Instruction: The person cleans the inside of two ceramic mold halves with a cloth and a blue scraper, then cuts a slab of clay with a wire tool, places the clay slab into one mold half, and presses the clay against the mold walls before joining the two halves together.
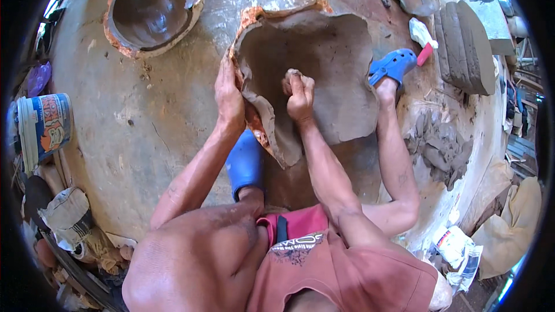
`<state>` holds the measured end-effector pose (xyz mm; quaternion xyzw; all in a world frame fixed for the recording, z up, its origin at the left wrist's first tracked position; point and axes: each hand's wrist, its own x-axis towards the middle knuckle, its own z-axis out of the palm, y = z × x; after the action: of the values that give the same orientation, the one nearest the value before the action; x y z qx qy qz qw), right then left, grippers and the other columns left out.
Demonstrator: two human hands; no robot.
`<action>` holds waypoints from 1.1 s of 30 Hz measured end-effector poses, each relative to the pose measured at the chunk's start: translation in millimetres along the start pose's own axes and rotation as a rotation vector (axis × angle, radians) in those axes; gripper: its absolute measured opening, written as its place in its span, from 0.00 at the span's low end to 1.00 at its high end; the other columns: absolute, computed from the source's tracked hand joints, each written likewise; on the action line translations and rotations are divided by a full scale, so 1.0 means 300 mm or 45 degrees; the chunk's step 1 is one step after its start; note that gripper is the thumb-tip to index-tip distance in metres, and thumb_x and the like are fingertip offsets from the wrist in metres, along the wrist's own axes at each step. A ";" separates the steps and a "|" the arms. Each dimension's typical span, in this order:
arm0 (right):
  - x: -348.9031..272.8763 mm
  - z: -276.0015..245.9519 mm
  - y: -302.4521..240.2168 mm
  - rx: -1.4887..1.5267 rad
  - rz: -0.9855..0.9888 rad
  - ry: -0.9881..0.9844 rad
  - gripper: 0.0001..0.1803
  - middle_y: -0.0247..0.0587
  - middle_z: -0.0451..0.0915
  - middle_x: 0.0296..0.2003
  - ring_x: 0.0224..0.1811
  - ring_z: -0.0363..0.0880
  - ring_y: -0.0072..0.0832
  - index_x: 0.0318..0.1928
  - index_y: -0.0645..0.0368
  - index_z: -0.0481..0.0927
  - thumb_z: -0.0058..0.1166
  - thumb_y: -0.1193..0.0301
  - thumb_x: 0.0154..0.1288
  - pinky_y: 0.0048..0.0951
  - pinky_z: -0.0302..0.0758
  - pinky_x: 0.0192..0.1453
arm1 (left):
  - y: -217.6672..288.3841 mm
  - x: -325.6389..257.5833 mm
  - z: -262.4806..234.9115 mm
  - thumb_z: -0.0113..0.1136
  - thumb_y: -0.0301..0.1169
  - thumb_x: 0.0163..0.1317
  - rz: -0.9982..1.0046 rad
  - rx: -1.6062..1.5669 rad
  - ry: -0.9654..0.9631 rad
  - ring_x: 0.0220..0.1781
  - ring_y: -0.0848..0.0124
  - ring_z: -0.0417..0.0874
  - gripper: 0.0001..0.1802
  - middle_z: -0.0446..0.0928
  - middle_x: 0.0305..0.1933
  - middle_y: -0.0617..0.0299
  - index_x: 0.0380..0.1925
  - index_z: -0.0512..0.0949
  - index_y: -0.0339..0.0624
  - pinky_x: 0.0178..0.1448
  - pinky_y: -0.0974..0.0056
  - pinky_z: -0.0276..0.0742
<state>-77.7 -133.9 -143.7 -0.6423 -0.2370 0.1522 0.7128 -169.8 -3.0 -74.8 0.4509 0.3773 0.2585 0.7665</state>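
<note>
A large, uneven mould (254, 17) with an orange-brown, crusted rim stands between my legs. Grey-brown wet clay (341, 81) lines its hollow, and broad flaps of this clay spread out on the right and near sides. My left hand (230, 95) grips the mould's left rim, its fingers along the outer edge. Inside the hollow, my right hand (299, 95) is closed and bears on the clay wall. Something small and pale brown may be in its fingers, but I cannot make out what.
A second clay-lined mould (153, 8) sits at the far left. To the right are stacked clay slabs (465, 46), a heap of clay scraps (439, 147), and a white-and-pink object (423, 37). A bucket (46, 127) stands left. My blue clogs (393, 65) flank the mould.
</note>
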 end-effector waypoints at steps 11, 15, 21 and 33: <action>0.053 -0.192 -0.040 -0.506 -0.140 0.067 0.21 0.50 0.58 0.18 0.17 0.60 0.44 0.22 0.63 0.61 0.42 0.62 0.70 0.45 0.54 0.27 | 0.025 -0.034 0.032 0.41 0.47 0.84 0.028 0.250 0.013 0.73 0.67 0.69 0.31 0.71 0.73 0.56 0.74 0.67 0.35 0.78 0.62 0.60; 0.015 -0.244 -0.183 -0.589 -0.311 0.053 0.19 0.49 0.55 0.18 0.16 0.58 0.40 0.21 0.63 0.60 0.43 0.65 0.66 0.44 0.52 0.26 | 0.042 -0.056 0.014 0.41 0.47 0.84 0.002 0.171 0.024 0.75 0.67 0.68 0.32 0.70 0.74 0.56 0.74 0.66 0.34 0.79 0.62 0.59; -0.013 -0.240 -0.205 -0.634 -0.416 0.215 0.20 0.47 0.74 0.26 0.25 0.73 0.36 0.29 0.65 0.74 0.45 0.61 0.73 0.39 0.69 0.31 | 0.013 -0.002 -0.019 0.40 0.48 0.84 0.069 0.071 -0.069 0.75 0.66 0.68 0.31 0.70 0.74 0.55 0.74 0.67 0.35 0.79 0.61 0.61; 0.409 0.153 0.016 -0.819 -1.043 -0.081 0.33 0.54 0.73 0.68 0.75 0.66 0.56 0.64 0.55 0.73 0.31 0.43 0.81 0.59 0.56 0.77 | -0.006 0.004 -0.047 0.39 0.47 0.85 -0.021 0.152 -0.061 0.75 0.65 0.68 0.31 0.68 0.75 0.54 0.74 0.65 0.35 0.79 0.60 0.61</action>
<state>1.3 -30.5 -128.1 -0.6785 -0.5251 -0.2005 0.4729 -180.5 4.1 -81.1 0.4986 0.3774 0.2185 0.7491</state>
